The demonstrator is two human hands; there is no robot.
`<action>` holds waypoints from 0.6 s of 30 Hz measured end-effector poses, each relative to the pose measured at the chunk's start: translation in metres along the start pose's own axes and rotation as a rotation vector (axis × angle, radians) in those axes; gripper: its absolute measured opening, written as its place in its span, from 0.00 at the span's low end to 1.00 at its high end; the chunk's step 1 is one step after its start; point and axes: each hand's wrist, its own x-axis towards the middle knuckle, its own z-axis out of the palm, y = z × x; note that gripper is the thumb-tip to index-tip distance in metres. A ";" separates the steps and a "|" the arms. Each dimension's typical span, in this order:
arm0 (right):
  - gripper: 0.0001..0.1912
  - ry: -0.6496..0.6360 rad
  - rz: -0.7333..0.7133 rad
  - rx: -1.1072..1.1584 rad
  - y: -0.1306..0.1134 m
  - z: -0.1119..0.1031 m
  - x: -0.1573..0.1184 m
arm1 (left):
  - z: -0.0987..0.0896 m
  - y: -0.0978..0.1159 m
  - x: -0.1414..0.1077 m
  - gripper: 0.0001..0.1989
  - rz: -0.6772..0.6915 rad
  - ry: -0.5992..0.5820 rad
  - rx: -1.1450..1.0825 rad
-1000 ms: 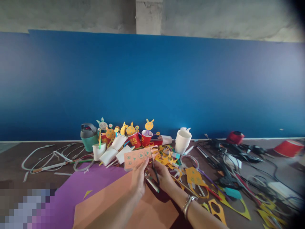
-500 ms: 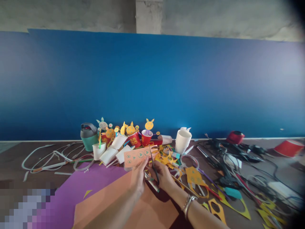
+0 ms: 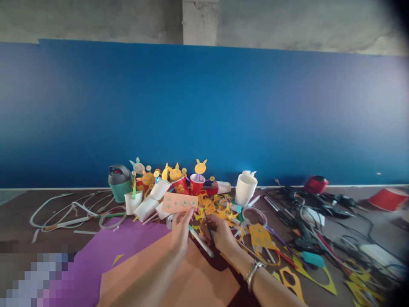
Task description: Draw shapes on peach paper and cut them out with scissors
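Note:
My left hand (image 3: 180,232) pinches a peach paper strip (image 3: 179,203) printed with a row of green-and-orange circles, holding it by its lower edge. My right hand (image 3: 220,234) grips a pair of dark scissors (image 3: 208,225), with only the thin blades showing and the handles hidden in the fingers. The blades point up, just right of the strip and apart from it. Between my hands, a white-and-green marker (image 3: 200,241) lies slanted. Under my left forearm is a large orange paper sheet (image 3: 194,281), overlapping a purple sheet (image 3: 118,245).
Yellow-orange paper scraps (image 3: 217,209) cover the table beyond my hands. Behind them stand paper cups (image 3: 196,184) with cut-out animal figures, a green flask (image 3: 119,184) and a white cup (image 3: 246,189). Black cables (image 3: 303,209) tangle at right; white tubing (image 3: 67,213) lies at left.
My left hand has moved the paper strip left and lower, and its right end looks shorter. The scissors have dropped lower and no longer cross the strip. The marker now shows more fully.

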 end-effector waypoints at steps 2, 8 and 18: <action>0.05 0.035 -0.042 -0.028 -0.004 -0.001 0.000 | -0.001 0.005 -0.001 0.08 0.046 -0.020 0.042; 0.10 0.132 -0.144 0.040 -0.014 -0.007 0.000 | 0.002 0.016 -0.008 0.08 0.054 -0.165 0.120; 0.14 0.260 -0.205 0.119 -0.012 -0.011 0.003 | 0.007 0.012 -0.014 0.16 -0.120 -0.432 0.182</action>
